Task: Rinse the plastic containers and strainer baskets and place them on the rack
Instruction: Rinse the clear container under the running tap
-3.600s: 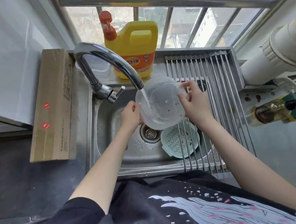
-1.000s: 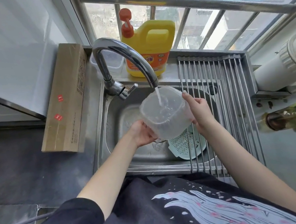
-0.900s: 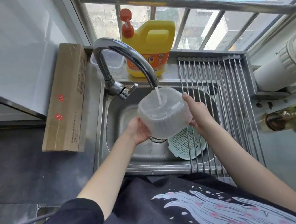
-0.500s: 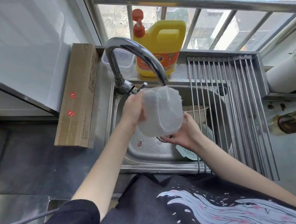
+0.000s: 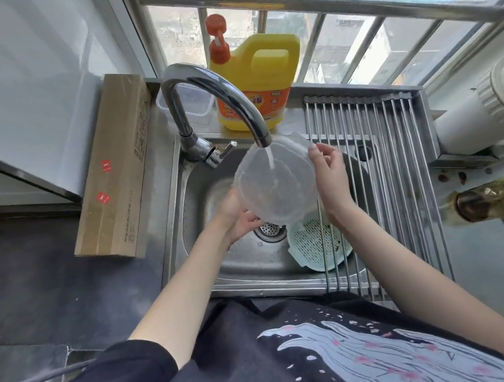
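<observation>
Both hands hold clear plastic container (image 5: 276,187) under running faucet (image 5: 214,98): left hand (image 5: 238,217) grips at 7 o'clock, right hand (image 5: 328,173) pinches rim at 3. Green strainer basket (image 5: 317,243) lies in sink (image 5: 222,260), at 5 o'clock of the container.

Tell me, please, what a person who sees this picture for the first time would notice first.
The eye goes first to the clear plastic container, held in both hands under the running faucet above the sink. Next comes the bright yellow detergent jug on the ledge behind the faucet. A pale green strainer basket lies in the sink, partly under the metal rack.
</observation>
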### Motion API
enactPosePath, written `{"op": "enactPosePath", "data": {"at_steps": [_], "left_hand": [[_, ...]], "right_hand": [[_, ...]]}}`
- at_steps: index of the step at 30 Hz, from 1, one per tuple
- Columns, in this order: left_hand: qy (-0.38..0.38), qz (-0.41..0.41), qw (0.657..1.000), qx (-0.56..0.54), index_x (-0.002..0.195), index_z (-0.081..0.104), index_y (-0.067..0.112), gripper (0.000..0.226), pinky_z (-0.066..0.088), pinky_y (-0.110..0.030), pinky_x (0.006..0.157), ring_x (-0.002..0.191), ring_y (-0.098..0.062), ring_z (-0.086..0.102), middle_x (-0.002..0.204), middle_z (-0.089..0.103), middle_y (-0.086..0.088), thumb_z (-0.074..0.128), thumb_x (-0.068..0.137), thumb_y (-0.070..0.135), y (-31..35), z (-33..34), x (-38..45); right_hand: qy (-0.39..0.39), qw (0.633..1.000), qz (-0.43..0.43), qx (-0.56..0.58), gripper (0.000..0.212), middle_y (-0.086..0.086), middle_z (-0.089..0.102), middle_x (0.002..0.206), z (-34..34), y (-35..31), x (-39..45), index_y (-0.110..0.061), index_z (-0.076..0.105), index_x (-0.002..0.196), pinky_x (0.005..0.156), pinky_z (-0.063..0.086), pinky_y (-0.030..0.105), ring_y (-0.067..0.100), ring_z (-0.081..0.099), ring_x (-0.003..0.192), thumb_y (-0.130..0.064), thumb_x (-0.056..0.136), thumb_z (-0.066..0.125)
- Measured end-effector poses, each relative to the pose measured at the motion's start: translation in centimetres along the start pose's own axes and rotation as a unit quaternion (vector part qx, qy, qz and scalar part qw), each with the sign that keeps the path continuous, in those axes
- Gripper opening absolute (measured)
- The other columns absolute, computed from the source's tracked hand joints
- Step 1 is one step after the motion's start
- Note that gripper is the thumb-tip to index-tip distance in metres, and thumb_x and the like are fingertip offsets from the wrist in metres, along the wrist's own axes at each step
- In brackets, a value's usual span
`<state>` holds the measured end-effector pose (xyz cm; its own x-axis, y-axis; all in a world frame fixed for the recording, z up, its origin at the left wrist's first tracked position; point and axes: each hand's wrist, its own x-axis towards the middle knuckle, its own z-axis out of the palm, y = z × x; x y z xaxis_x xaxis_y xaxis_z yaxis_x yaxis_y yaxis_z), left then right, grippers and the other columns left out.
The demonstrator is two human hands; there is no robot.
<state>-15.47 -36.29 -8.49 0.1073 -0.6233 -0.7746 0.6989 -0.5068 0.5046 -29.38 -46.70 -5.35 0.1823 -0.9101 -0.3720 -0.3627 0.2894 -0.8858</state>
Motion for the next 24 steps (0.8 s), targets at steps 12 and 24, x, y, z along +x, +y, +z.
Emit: {"op": "enactPosePath", "data": {"at_steps": [12,24], "left_hand": [[-0.016,-0.004,0.994,-0.111,0.103,0.06,0.008,0.043,0.057,-0.024,0.059,0.066,-0.017,0.069,0.069,0.073,-0.005,0.021,0.104,0.027,3.8,-0.2,-0.8],[-0.03,0.176,0.974,0.14,0.079,0.058,0.016,0.029,0.052,-0.024,0.049,0.052,-0.009,0.06,0.058,0.064,0.006,0.047,0.097,0.036,5.7,2.3,-3.0]], "right_hand": [[-0.103,0.896,0.394,0.178,0.042,0.01,0.07,0.095,0.1,0.1,0.7,-0.017,0.065,0.103,0.073,0.058,0.049,0.03,0.068,0.087,-0.047,0.09,0.039],[-0.156,0.789,0.38,0.457,0.04,0.017,0.052,0.137,2.5,3.9,-3.0,-0.019,0.051,0.13,0.107,0.031,0.058,0.038,0.047,0.125,-0.034,0.099,0.03]]}}
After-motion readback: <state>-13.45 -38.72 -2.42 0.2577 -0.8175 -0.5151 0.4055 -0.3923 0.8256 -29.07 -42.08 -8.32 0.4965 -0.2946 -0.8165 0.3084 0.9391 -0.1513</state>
